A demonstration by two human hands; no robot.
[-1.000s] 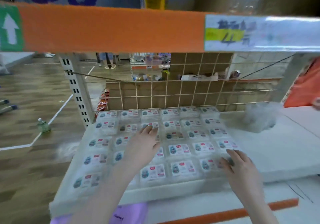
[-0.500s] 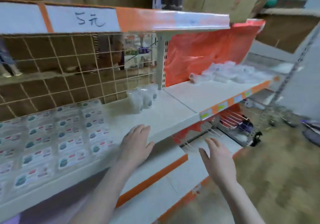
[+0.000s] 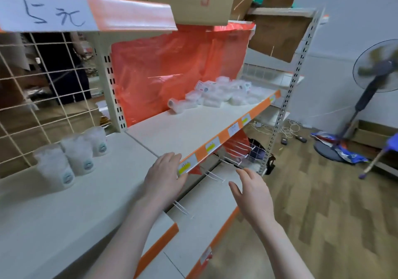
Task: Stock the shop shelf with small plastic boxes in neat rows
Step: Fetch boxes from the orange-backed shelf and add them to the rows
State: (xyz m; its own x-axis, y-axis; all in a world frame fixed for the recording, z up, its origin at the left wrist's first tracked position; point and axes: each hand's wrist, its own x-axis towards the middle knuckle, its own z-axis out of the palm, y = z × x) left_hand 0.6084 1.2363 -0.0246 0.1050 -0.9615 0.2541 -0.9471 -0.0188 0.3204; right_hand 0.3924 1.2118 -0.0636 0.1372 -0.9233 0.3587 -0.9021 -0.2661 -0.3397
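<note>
Above the shelf (image 3: 193,128), handwritten price sign (image 3: 49,13) reading "5元"

A heap of small plastic boxes (image 3: 224,92) lies on the shelf (image 3: 189,128), three tubs (image 3: 77,153) to its left.

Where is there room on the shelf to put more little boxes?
The shelf is bare from its orange front edge back to the red plastic sheet, left of the heap of boxes. It is crowded at that heap. Bare shelf also lies in front of the three white tubs.
</note>
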